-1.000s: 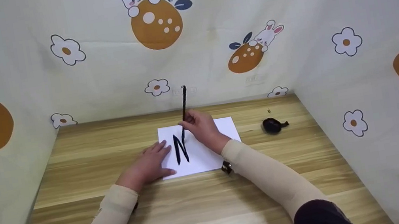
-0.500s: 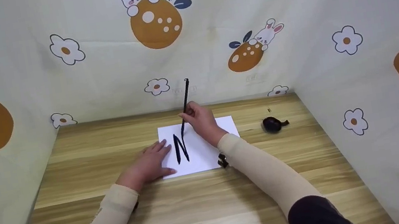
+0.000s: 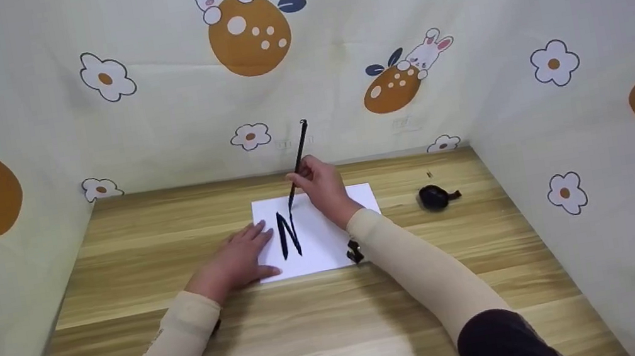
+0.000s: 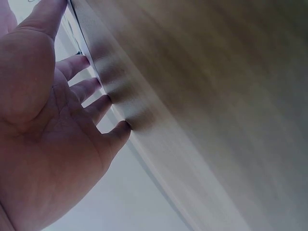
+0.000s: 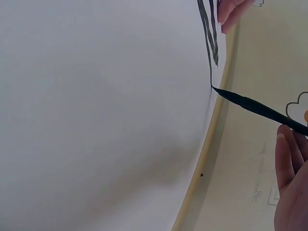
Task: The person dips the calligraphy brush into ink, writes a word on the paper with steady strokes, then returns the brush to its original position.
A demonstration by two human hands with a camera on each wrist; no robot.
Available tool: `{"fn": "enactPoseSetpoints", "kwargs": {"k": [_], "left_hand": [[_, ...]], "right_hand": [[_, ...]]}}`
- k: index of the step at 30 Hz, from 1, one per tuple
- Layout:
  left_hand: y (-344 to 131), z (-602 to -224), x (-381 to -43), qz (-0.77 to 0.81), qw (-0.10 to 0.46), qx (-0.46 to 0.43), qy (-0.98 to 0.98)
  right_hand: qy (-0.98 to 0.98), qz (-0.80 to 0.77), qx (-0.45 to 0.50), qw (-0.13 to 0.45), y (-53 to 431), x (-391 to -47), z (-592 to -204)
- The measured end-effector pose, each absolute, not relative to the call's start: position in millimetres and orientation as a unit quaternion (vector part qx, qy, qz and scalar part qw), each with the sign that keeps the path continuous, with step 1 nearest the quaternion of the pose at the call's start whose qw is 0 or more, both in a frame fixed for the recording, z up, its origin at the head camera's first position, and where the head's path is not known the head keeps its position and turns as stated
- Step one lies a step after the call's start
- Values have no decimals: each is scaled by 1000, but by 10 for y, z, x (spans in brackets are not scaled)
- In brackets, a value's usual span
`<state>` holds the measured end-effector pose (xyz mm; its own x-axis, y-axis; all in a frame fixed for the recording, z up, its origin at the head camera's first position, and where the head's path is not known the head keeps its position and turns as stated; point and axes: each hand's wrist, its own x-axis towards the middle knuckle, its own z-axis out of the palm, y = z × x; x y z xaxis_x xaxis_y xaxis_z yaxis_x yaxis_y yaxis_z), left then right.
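Observation:
My right hand pinches a black ink brush, its handle leaning up and to the right. In the right wrist view the brush's dark tip meets the white paper at the end of a thin ink line. On the sheet in the head view, black strokes form an N shape. My left hand lies spread on the paper's left edge, fingertips and thumb over the sheet. From the left wrist, those fingers look extended and touch the surface along the edge.
A small black dish with a short handle stands on the wooden table right of the paper, a tiny dark speck behind it. Fabric walls with bunny prints enclose the table's back and sides.
My right hand and the brush have moved away from me, toward the paper's far edge. The N's right-hand stroke has grown longer upward. My left hand has stayed in place.

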<state>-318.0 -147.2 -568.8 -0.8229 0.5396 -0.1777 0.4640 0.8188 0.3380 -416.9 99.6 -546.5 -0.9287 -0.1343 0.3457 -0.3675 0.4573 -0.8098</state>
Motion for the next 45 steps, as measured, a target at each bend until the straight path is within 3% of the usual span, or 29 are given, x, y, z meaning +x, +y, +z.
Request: {"fn": "enactPoseSetpoints", "kwargs": {"k": [45], "left_hand": [[-1469,-5687,-3179,150,138,267,942]], "right_hand": [[-855,452,210,146,1175,-3891,-5417]]}}
